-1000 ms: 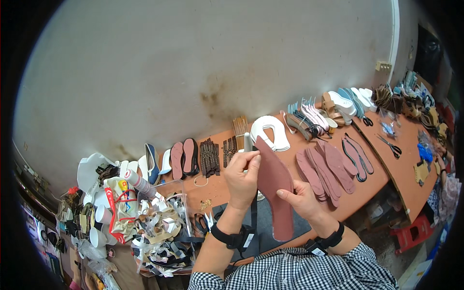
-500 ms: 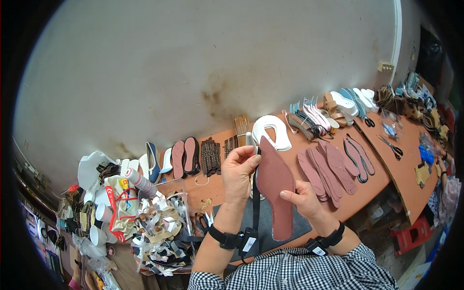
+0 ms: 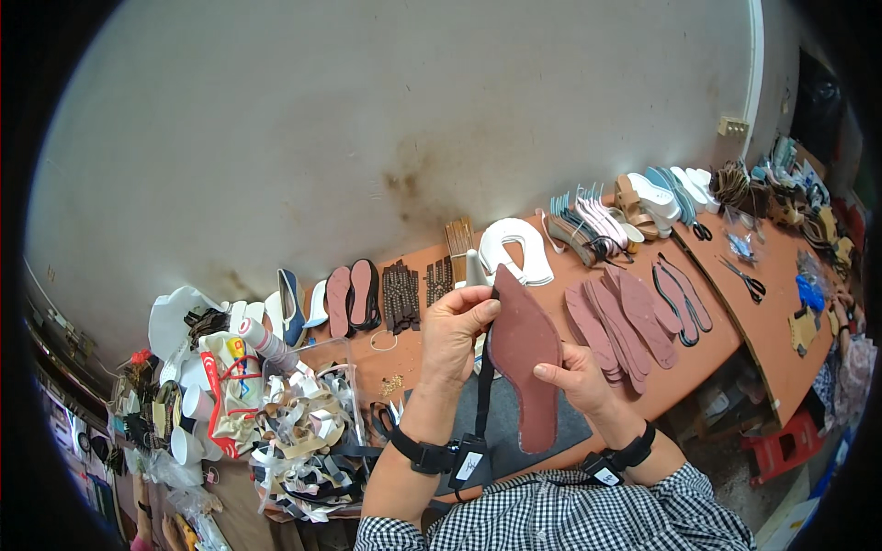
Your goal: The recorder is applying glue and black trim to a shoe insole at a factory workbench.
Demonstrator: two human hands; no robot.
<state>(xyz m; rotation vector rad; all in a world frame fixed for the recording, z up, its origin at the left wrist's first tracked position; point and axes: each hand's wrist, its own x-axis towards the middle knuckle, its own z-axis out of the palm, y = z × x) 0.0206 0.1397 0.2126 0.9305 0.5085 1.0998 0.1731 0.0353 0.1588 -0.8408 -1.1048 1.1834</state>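
Note:
I hold up a reddish-pink insole (image 3: 525,344), pointed end away from me, above a dark grey mat (image 3: 577,430). My right hand (image 3: 581,378) grips its right edge, thumb on the face and fingers behind. At the upper left edge, near the pointed end, my left hand (image 3: 457,329) pinches a narrow black strap (image 3: 484,404) between thumb and fingers. The strap's loose length hangs down beside the insole, past my left wrist. Whether the strap is fixed to the insole's back cannot be seen.
Loose pink insoles (image 3: 634,321) lie right of my hands. A clear bin of strap scraps (image 3: 308,441) stands left. White U-shaped pieces (image 3: 516,250), braided brown strips (image 3: 401,296) and sandals line the back. Scissors (image 3: 742,278) lie on the right-hand table (image 3: 781,367).
My left hand has shifted slightly, its pinch on the strap now a little lower. The insole has risen slightly at its near end. At the lower left, another person's forearm shows more.

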